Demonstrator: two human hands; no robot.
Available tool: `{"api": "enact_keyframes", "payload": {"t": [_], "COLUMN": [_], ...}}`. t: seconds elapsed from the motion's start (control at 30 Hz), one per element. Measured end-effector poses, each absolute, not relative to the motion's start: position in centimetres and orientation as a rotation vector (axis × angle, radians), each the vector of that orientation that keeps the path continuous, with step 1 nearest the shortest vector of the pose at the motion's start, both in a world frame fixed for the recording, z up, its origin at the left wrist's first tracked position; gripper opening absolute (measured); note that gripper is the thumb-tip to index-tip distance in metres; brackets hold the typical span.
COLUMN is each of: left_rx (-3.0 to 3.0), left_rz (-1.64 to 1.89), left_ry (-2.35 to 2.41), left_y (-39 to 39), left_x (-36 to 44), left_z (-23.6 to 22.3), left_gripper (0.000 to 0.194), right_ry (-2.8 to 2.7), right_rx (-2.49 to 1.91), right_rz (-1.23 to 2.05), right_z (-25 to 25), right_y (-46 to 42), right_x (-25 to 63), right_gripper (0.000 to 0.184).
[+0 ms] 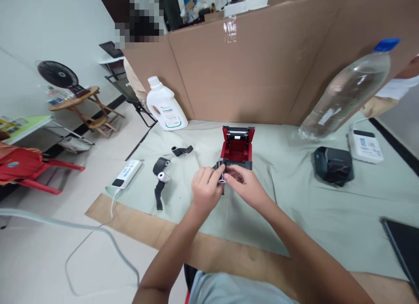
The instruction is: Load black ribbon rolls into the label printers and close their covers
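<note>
My left hand (207, 187) and my right hand (246, 185) meet at the middle of the table. Between their closed fingertips is a small paper roll (221, 179), dark on the outside with a pale core, mostly covered by the fingers. Just beyond them stands a red and black mini printer (237, 150), its lid raised and its red inner bay showing. To the left of my hands lie more small rolls: a dark one (160, 165), a white one with a black strip (163, 177), and another with a dark tail (182, 151).
A white jug (166, 105) and a large water bottle (352, 94) stand before the cardboard screen (242, 77). At right are a black device (333, 165), a white power strip (365, 145) and a dark tablet-like slab (401, 247). Another power strip (127, 174) lies left.
</note>
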State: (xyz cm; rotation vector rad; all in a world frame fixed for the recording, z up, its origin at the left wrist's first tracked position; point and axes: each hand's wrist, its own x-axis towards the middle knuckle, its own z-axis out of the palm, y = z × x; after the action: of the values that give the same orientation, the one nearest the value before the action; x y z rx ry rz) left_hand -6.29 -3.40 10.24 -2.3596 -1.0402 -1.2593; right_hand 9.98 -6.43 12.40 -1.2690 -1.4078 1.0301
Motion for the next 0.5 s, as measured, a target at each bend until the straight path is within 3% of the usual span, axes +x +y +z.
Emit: {"api": "enact_keyframes", "payload": {"t": [0.27, 0.43, 0.5], "left_rx": [-2.366, -2.473, -2.479], "left_rz": [-1.546, -1.617, -1.64], "left_ry": [-0.875, -1.022, -1.043], "left_y": [-3.6, -3.3, -3.2], "left_x": [-4.1, -4.4, -4.5], "left_z": [6.6, 4.5, 4.0], "left_gripper": [0.042, 0.077, 0.082], "right_ry": [-1.385, -1.432, -1.476], "right_rx": [-1.307, -1.373, -1.425], "right_rz": [1.084, 1.063, 0.972], "right_z": [12.6, 13.1, 13.4], "right_y": [-6.5, -6.5, -6.2], "right_x": [11.4, 12.4, 13.3], "right_gripper": [0.026, 0.029, 0.029]}}
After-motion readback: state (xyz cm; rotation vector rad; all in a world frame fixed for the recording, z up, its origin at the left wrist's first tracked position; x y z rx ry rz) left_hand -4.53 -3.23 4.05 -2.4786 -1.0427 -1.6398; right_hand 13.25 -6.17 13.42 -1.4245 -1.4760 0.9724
